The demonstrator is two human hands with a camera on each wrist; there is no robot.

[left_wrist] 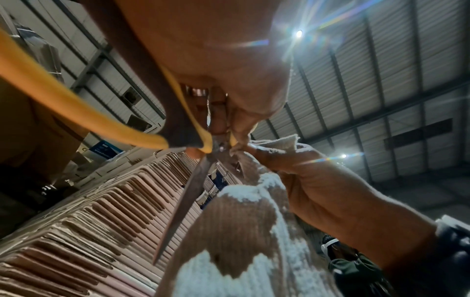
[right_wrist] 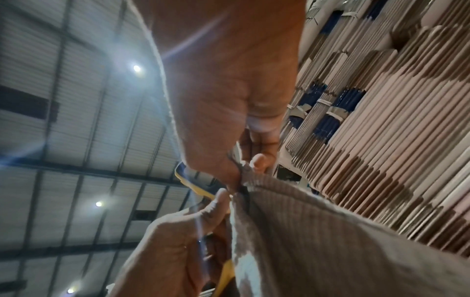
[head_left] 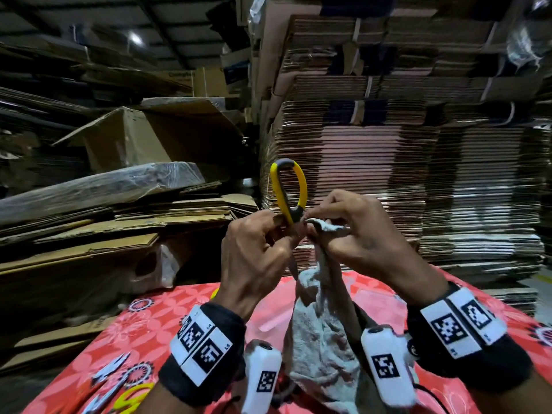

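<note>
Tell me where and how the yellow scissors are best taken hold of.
Grip the yellow scissors by the free handle loop, coming from above. The loop stands up over both hands, while the blade points down beside the grey cloth, and the left hand and right hand crowd the pivot.

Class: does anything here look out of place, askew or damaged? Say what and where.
The scissors are held oddly: the left hand grips them near the pivot, handle loop up, blade pointing down beside the cloth that the right hand pinches. At the back left, a carton is torn open and leaning.
</note>
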